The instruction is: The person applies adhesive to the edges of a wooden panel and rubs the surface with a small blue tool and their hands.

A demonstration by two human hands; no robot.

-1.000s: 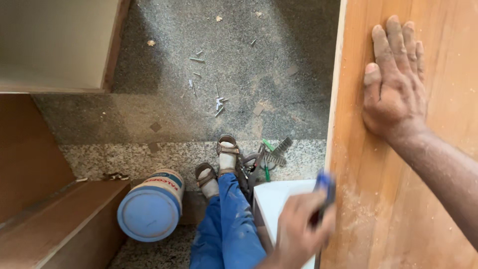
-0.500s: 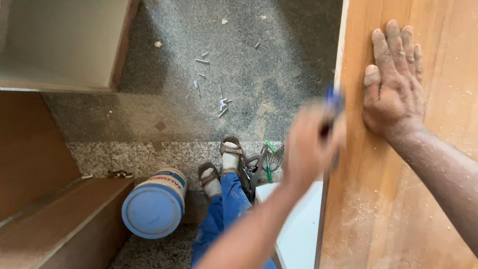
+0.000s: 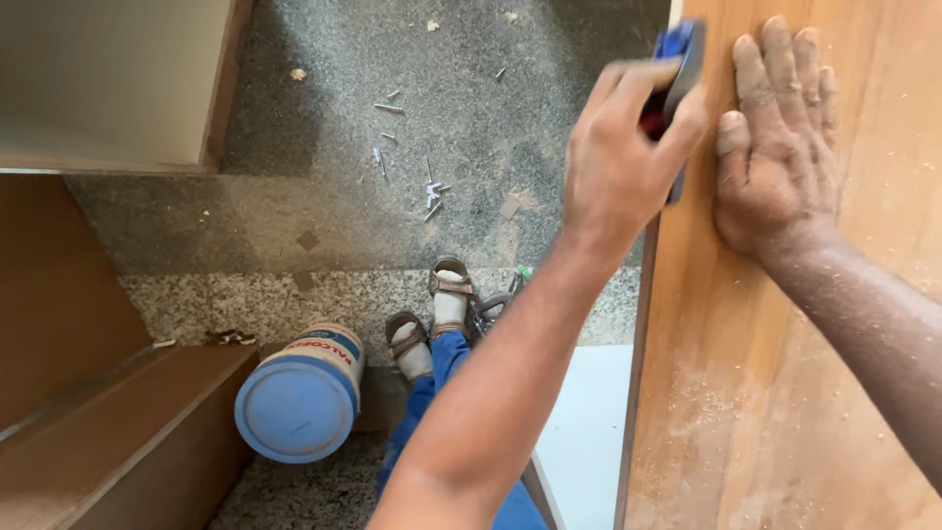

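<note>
Left hand (image 3: 628, 157) is clenching around a blue hand tool (image 3: 679, 59), pressing it against the left edge of an upright wooden panel (image 3: 785, 393) at the far right of the scene. Right hand (image 3: 780, 137) is lying flat on the panel face just right of the tool, fingers spread and gripping nothing. Sawdust is speckling the panel. Below, sandalled feet (image 3: 432, 314) are standing on a speckled stone floor (image 3: 392, 196), beside a blue-lidded bucket (image 3: 299, 397) at near left.
</note>
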